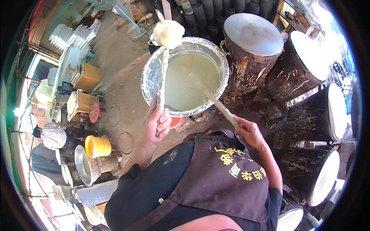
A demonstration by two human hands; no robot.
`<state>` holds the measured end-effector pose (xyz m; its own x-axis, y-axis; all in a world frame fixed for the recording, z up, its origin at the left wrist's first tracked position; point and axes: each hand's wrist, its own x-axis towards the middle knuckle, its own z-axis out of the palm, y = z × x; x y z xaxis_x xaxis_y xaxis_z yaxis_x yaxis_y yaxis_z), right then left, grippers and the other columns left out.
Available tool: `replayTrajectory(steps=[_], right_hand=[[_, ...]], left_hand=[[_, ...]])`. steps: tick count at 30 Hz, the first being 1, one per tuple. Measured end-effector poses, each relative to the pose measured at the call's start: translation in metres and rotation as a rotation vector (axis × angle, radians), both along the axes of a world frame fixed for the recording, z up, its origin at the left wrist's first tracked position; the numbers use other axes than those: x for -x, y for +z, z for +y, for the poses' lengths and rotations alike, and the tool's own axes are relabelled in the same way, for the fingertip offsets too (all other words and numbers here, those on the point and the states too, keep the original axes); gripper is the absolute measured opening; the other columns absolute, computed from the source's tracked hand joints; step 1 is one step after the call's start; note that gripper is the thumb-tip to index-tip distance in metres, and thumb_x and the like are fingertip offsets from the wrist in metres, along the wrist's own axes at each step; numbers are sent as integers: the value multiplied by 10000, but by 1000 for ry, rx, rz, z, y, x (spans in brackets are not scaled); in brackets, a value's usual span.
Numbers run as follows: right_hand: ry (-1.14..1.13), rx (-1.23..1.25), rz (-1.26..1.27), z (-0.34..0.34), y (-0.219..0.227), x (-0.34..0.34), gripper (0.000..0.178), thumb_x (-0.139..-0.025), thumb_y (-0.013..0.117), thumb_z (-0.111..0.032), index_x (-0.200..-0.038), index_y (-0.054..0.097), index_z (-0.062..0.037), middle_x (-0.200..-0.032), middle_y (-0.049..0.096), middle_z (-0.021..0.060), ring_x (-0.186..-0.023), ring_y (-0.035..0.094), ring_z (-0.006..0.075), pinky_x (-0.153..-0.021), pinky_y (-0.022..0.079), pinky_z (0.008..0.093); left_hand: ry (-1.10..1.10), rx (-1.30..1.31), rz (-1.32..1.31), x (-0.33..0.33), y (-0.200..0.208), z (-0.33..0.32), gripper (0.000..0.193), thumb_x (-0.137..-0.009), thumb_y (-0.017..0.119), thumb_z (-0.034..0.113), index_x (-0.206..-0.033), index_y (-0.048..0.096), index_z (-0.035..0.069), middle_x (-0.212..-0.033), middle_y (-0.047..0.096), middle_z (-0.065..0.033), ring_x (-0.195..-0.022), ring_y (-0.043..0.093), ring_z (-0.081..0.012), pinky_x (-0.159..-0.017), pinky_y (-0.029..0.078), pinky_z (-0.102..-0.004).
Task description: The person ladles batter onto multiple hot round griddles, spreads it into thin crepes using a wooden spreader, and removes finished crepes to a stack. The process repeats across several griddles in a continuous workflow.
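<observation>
A large metal basin [224,82] with smeared walls stands in front of me, holding pale, cloudy liquid [185,86]. My left hand [158,121] is closed around a batter-coated stick [163,75], held upright over the basin's left side. At its top end is a whitish, wet-looking lump [168,34], raised above the far rim. My right hand [248,132] grips a wooden stick [222,109] that slants over the near right rim. Its far end is blurred against the liquid, so I cannot tell how deep it reaches.
Dark, crusted drums [246,63] with pale round tops curve along the right. Black cylinders [200,15] are stacked behind the basin. To the left are a yellow bucket [97,146], another metal basin [84,166], a red stool [95,112] and another person [54,135].
</observation>
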<state>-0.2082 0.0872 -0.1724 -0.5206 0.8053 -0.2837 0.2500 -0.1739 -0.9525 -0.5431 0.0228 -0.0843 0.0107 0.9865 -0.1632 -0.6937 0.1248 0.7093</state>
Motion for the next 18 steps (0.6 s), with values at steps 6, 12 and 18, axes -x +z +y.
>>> replayTrajectory(steps=[6,12,18], right_hand=[[-83,37,51,45,12,43,454,-866,559,-25,-1318,529,-62,-736,634,69,-522,556,88,-478,463,253],[-276,-378,-213,65,-29,43,476,-837,603,-37,-1306,535,-79,-800,650,191,-641,613,154,-672,510,298],[-400,-40,-63,62,-20,12,471,-858,579,-34,-1324,533,-76,-693,601,19,-538,490,56,-502,410,231]], left_hand=[[28,307,-181,4,-45,26,324,-1012,397,177,-1323,446,252,-726,418,5,-471,369,-38,-322,349,-183],[-170,403,-164,11,-45,65,389,-1001,448,199,-1375,359,259,-697,415,15,-457,380,-43,-316,349,-184],[-320,323,-76,4,-37,117,376,-1008,426,184,-1377,363,212,-689,395,7,-436,339,-34,-299,317,-183]])
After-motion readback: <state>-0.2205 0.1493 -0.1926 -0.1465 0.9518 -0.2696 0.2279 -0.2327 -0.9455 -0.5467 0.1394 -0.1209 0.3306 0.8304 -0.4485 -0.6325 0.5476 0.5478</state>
